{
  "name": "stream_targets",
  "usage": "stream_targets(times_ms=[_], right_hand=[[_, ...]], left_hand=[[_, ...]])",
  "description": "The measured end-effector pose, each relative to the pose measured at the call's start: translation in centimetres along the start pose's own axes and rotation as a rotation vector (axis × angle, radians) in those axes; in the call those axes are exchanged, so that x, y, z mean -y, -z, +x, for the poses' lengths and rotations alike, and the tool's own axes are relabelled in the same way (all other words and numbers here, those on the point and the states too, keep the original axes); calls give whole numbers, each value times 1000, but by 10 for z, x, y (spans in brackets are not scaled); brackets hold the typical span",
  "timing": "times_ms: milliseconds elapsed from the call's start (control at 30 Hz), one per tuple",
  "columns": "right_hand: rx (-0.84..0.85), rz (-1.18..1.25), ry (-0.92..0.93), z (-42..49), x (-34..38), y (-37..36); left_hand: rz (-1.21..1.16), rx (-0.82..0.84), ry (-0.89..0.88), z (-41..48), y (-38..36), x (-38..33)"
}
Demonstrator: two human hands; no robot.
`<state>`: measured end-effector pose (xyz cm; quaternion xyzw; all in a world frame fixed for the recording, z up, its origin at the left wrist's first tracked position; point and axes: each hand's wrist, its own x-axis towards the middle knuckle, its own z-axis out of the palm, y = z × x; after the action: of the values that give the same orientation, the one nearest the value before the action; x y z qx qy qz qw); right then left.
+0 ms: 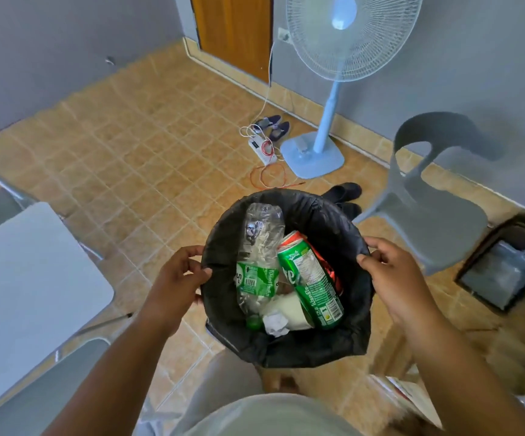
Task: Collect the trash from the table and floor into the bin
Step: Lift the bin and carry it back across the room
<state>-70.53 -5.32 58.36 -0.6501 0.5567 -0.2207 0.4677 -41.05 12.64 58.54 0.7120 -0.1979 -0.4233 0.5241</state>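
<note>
The bin, lined with a black bag, is hanging between the person's two hands, above the tiled floor and just in front of their knees. Inside it a crushed clear bottle with a green label is lying beside a green soda can, both with their long axes running from the near rim up toward the far rim, and a crumpled bit of white paper is sitting at the near end.

The left hand is pinching the left rim, fingers curled over the bag's edge. The right hand is gripping the right rim the same way, thumb inside. The bin is sitting squarely between them, neither hand nearer, so I judge any next move, setting it down or carrying it on, would be shared evenly.

The white table is standing to the person's left, a grey chair to the right, a pedestal fan by the far wall. I am seeing no loose trash on the table's visible part.
</note>
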Motion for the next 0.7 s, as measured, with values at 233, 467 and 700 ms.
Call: stream_targets(times_ms=[233,467,700], right_hand=[[69,-68,21,91,51,-72],[199,-223,45,164,120,-161],[273,-276,112,220,182,-250]], left_hand=[[-69,-100,21,74,54,-13],[-72,-204,56,149,125,-32],[-73,-328,91,198,201,-46]])
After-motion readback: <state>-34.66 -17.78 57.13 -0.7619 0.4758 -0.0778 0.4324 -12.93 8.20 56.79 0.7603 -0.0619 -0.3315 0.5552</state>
